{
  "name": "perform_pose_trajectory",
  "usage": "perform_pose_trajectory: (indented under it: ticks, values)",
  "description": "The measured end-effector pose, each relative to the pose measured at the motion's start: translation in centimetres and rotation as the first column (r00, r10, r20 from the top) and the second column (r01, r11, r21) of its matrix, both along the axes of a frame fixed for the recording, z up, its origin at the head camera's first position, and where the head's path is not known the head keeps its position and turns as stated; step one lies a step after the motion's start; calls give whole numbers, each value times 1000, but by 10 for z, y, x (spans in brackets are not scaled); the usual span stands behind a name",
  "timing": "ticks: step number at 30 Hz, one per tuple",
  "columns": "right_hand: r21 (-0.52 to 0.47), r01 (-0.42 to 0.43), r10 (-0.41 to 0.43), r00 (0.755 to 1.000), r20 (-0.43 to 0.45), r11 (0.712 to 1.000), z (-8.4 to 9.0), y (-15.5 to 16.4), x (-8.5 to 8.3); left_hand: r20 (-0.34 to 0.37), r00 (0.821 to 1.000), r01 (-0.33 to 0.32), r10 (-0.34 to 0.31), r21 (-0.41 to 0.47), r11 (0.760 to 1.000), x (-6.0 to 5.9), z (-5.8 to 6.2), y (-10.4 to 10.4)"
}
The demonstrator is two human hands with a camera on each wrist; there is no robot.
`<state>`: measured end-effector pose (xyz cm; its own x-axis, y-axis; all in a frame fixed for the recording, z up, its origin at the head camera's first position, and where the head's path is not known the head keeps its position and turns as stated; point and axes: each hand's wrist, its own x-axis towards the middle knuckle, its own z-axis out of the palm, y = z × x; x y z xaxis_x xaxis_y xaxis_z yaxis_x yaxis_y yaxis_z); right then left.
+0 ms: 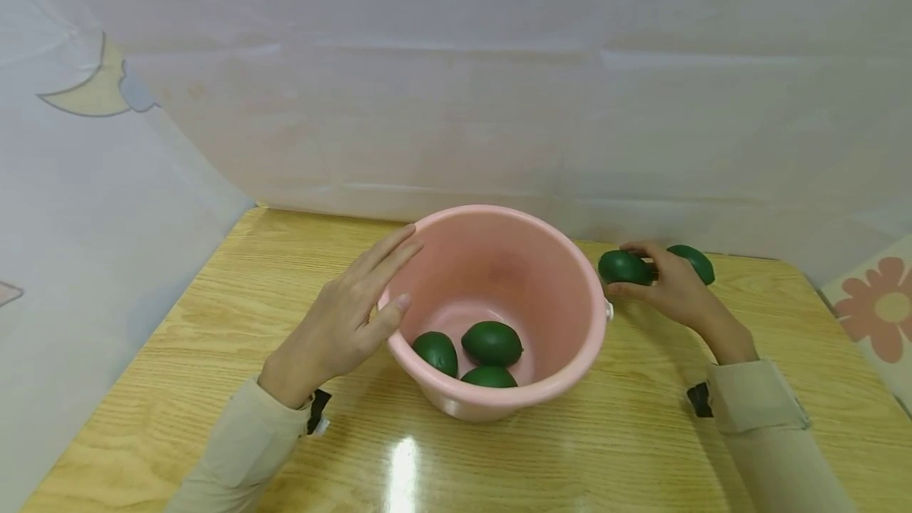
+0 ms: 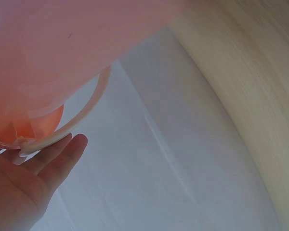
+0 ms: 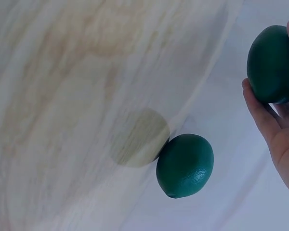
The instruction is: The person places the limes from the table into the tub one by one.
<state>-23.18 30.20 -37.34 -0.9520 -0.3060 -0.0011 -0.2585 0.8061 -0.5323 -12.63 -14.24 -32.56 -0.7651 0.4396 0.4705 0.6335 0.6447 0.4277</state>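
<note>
A pink bucket [image 1: 492,394] stands on the table with several dark green limes [image 1: 492,343] at its bottom. My left hand [image 1: 342,315] rests on the bucket's left rim, fingers straight, thumb reaching over the inner edge. In the left wrist view, the fingers [image 2: 62,166] lie by the rim and the pale handle [image 2: 94,98]. To the right of the bucket, my right hand [image 1: 673,287] holds another dark green lime [image 1: 623,267] between thumb and fingers. One more lime [image 3: 185,166] sits on the table behind that hand, near the back edge.
The wooden table [image 1: 299,283] meets a pale sheet [image 1: 456,117] hung along the back and left. A white handle knob [image 1: 609,311] sticks out from the bucket's right side. At the far right, the sheet bears a flower print [image 1: 887,307].
</note>
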Motion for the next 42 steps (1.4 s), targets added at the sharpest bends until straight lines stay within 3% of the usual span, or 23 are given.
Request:
perform_pose_trajectory:
  ticks: [20,32,42]
  values:
    - [-102,25,-39,990,-138,995,15,-13,14,3,1000,7,-7,5,1000,-2,0,1]
    - [-107,53,-72,982,-177,993,33,-23,23,9,1000,7,-7,4,1000,-3,1,2]
    - [-172,103,-135,973,-186,980,47,-30,34,5,1000,9,-9,2,1000,-4,0,2]
